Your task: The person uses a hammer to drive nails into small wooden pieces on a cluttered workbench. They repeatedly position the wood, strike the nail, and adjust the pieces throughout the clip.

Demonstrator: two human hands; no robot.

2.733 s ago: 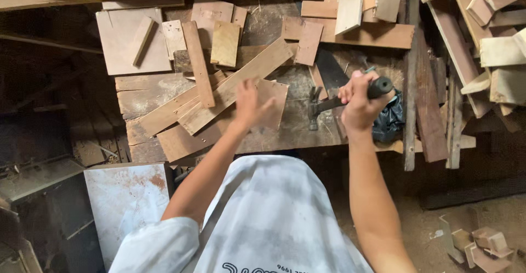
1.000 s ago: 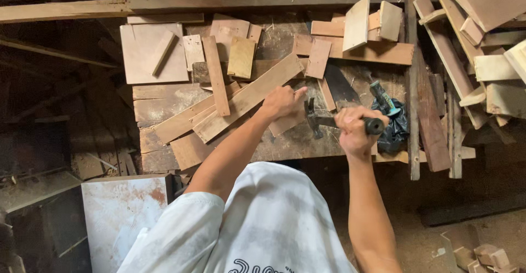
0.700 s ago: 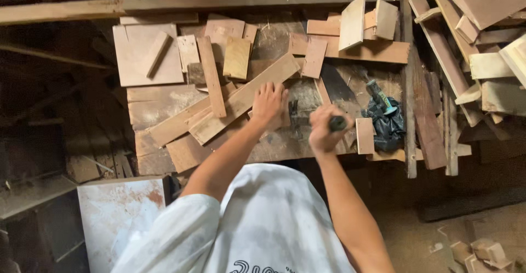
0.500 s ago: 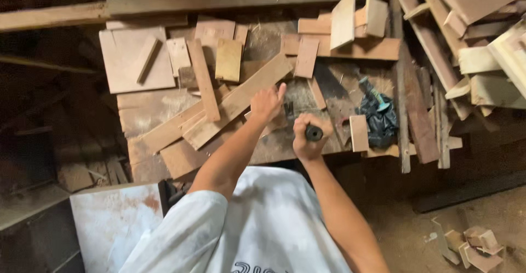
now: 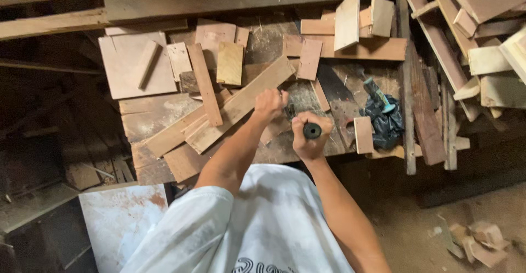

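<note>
While wrapped in the right grip (image 5: 310, 137), hammer handle (image 5: 313, 131) end-on, left grip (image 5: 268, 104) fisted beside.

Soft daylight on the bench, deep shadow left, slight motion blur.

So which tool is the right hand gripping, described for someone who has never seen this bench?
Start at the wooden workbench strewn with offcuts, and go to its near edge, where the right hand is closed in a fist. The tool is in that fist, its round black handle end facing the camera. Everything close around it is flat brown wood.
</note>
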